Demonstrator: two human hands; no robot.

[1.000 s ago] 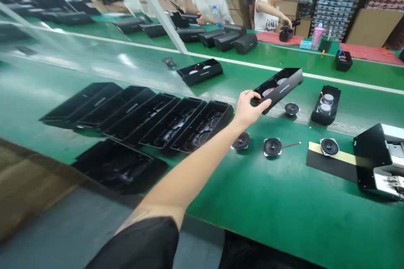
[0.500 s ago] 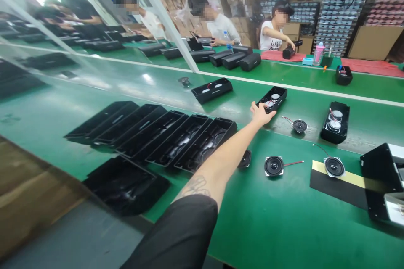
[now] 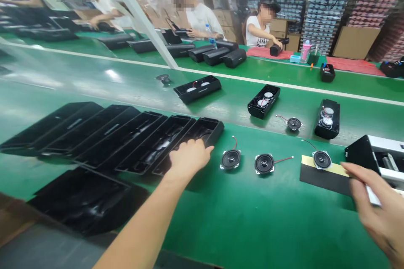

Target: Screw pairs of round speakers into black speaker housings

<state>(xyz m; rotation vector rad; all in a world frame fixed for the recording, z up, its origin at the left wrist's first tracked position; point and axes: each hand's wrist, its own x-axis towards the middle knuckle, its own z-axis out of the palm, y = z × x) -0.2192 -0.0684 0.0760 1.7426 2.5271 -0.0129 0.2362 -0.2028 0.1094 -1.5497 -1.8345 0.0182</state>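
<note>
My left hand (image 3: 191, 155) lies over the rightmost black open housing (image 3: 208, 128) of a row at the left, its fingers curled over the housing's edge. On the right my right hand (image 3: 372, 193) hangs with thumb and fingers apart, holding nothing, near a speaker driver (image 3: 322, 159) on a yellow and black sheet (image 3: 325, 178). Two more drivers, a left one (image 3: 230, 159) and a right one (image 3: 264, 164), rest between the hands. Farther back stands a housing with two drivers in it (image 3: 264, 101).
A black and white device (image 3: 362, 151) stands at the right edge. Another filled housing (image 3: 328, 118), a loose driver (image 3: 294, 124) and a tilted housing (image 3: 198, 88) are farther back. People work across the green table (image 3: 252, 218).
My left hand has let go of the filled housing at the back and moved left and nearer to the row of housings. My right hand has come into view at the right.
</note>
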